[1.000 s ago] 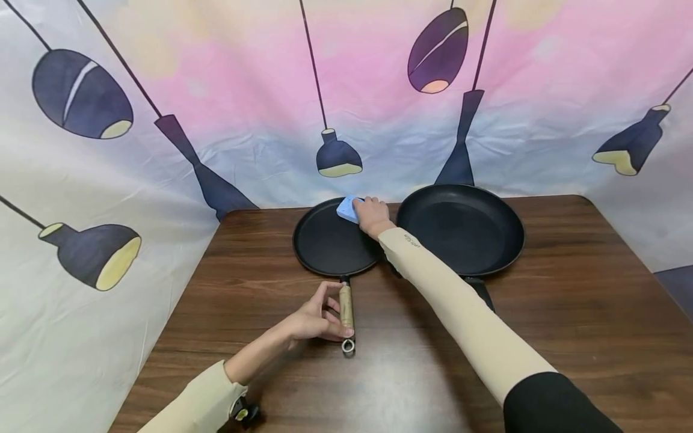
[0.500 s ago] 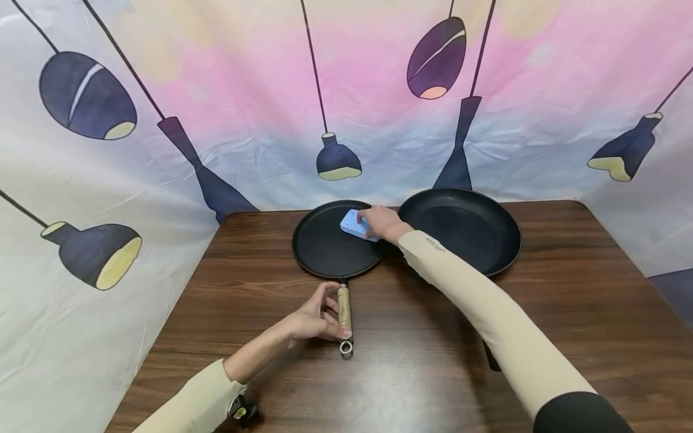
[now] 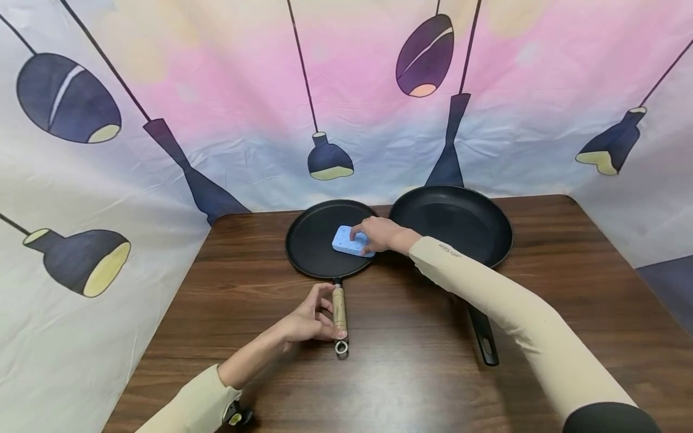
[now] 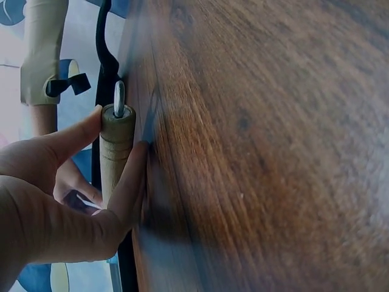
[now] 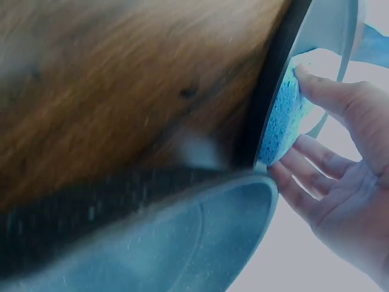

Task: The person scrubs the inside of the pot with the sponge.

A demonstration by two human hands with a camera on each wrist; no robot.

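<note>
A flat black pan [image 3: 311, 243] lies at the back of the table, its wooden handle [image 3: 338, 310] pointing toward me. My left hand [image 3: 308, 319] holds that handle between thumb and fingers; in the left wrist view the fingers lie along both sides of the wooden handle [image 4: 115, 146], under its metal ring. In my right hand [image 3: 381, 233] is a light blue sponge [image 3: 346, 239], pinched by thumb and fingers and lying on the front right part of the pan's surface. The right wrist view shows the porous side of the sponge [image 5: 281, 118] against the pan.
A larger, deeper black frying pan [image 3: 455, 222] stands right beside the flat one, partly covered by my right forearm. Its black handle [image 3: 482, 334] reaches toward the front of the wooden table [image 3: 400, 373]. A printed cloth [image 3: 254, 108] hangs behind the table's back edge.
My right hand has drawn the sponge from the flat pan's far edge toward its front right. My left hand keeps its hold on the handle. The view has shifted slightly.
</note>
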